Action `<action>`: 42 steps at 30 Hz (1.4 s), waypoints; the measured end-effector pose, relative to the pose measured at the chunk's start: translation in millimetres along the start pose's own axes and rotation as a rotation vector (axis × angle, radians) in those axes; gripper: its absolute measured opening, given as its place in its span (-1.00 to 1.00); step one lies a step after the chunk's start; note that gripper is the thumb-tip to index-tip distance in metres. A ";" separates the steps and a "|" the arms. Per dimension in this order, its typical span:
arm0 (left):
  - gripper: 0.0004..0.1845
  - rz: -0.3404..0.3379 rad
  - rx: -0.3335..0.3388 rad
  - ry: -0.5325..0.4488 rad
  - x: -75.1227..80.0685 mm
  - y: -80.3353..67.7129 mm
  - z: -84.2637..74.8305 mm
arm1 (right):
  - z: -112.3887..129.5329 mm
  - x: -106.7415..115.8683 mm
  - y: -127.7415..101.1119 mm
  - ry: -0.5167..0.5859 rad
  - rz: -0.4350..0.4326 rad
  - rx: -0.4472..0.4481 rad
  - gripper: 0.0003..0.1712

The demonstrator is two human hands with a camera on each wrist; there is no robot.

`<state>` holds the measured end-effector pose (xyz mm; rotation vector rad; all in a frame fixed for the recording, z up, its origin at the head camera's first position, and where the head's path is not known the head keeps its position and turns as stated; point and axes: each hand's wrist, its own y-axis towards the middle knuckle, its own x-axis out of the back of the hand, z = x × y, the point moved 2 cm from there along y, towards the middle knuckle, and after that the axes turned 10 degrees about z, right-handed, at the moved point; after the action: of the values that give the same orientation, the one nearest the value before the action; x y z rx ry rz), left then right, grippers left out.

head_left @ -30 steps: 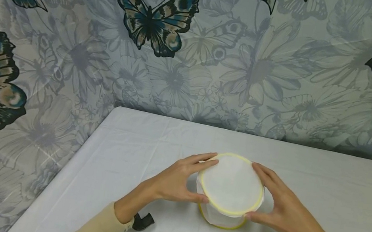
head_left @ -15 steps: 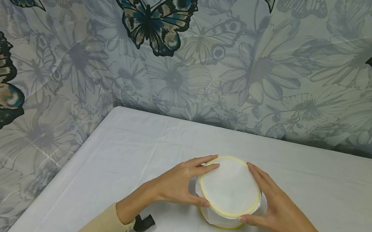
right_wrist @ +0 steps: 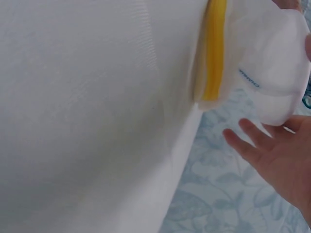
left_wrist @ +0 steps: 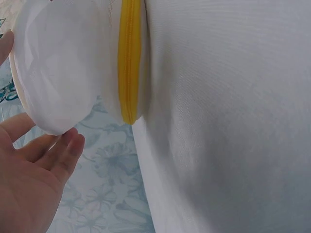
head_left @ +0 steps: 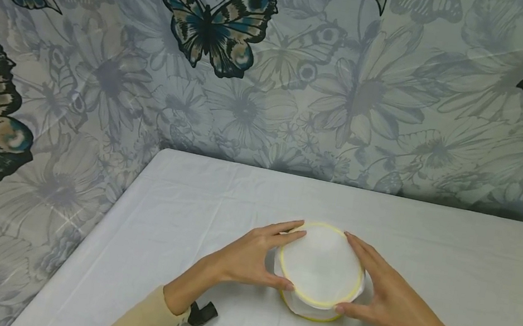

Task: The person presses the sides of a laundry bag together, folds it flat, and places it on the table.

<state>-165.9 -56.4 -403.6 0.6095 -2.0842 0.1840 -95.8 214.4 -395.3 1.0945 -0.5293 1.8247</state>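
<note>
A round white pouch (head_left: 322, 265) with yellow trim (left_wrist: 129, 58) stands between left hand (head_left: 258, 255) and right hand (head_left: 391, 296); both grip its upper part. Only the right-wrist view shows blue lettering (right_wrist: 249, 78).

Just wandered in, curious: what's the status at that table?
Left hand, right hand holding white bag, opposite sides. Bag on white table. No obstruction visible.

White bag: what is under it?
The white cloth shows around the bag; the patch directly beneath is covered, so anything lying there cannot be seen.
</note>
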 end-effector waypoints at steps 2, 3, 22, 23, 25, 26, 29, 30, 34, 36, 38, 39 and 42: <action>0.02 0.008 0.007 -0.002 -1.4 -0.3 0.9 | -0.8 -1.6 0.1 0.011 0.006 0.002 0.36; 0.03 0.013 0.009 0.000 -2.0 -0.5 1.2 | -1.4 -2.5 0.0 0.017 0.008 0.000 0.36; -0.02 0.061 0.061 0.012 -11.2 -3.0 4.6 | -7.1 -14.3 -2.1 0.045 0.064 -0.021 0.35; -0.02 0.063 0.062 0.017 -11.3 -2.6 4.8 | -7.5 -14.8 -1.8 0.043 0.066 -0.022 0.36; -0.02 0.066 0.064 0.026 -11.6 -2.0 5.2 | -8.1 -15.7 -1.2 0.040 0.071 -0.023 0.37; -0.01 0.068 0.064 0.031 -11.9 -1.5 5.6 | -8.4 -16.1 -1.0 0.039 0.072 -0.025 0.37; -0.01 0.075 0.068 0.052 -12.6 -0.1 6.5 | -8.8 -16.9 0.2 0.031 0.079 -0.034 0.38; -0.01 0.078 0.069 0.057 -12.9 0.3 6.7 | -8.8 -17.2 0.6 0.031 0.082 -0.037 0.38; 0.01 0.095 0.081 0.074 -14.5 1.0 7.6 | -9.8 -19.4 1.9 0.031 0.098 -0.047 0.39; 0.01 0.103 0.089 0.079 -15.3 1.2 7.8 | -10.3 -20.3 2.2 0.032 0.106 -0.051 0.39; 0.02 0.110 0.097 0.085 -15.9 1.2 7.9 | -10.8 -21.0 2.5 0.029 0.111 -0.054 0.39; 0.02 0.113 0.099 0.089 -16.1 1.1 7.8 | -10.9 -21.1 2.6 0.027 0.112 -0.054 0.39; 0.02 0.124 0.109 0.096 -17.2 1.3 7.9 | -10.8 -21.4 2.9 0.024 0.113 -0.044 0.38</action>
<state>-164.7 -52.1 -422.1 0.5265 -2.0290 0.3928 -99.3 210.4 -418.9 1.0300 -0.6251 1.9124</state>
